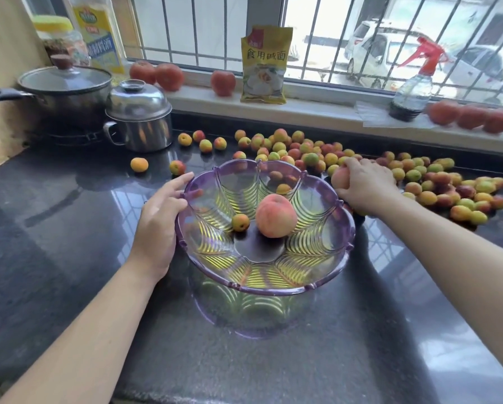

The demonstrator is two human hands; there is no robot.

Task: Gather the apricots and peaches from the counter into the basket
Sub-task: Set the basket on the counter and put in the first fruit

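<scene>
Purple clear plastic basket (326,243) stands on the dark desk (69,243), holding one peach (276,216) and an apricot (240,222). Left hand (157,225) rests on its rim, fingers (183,182) loosely straight — right hand (367,185) curls round a second peach (340,177) beside the heaped apricots (437,185).
</scene>
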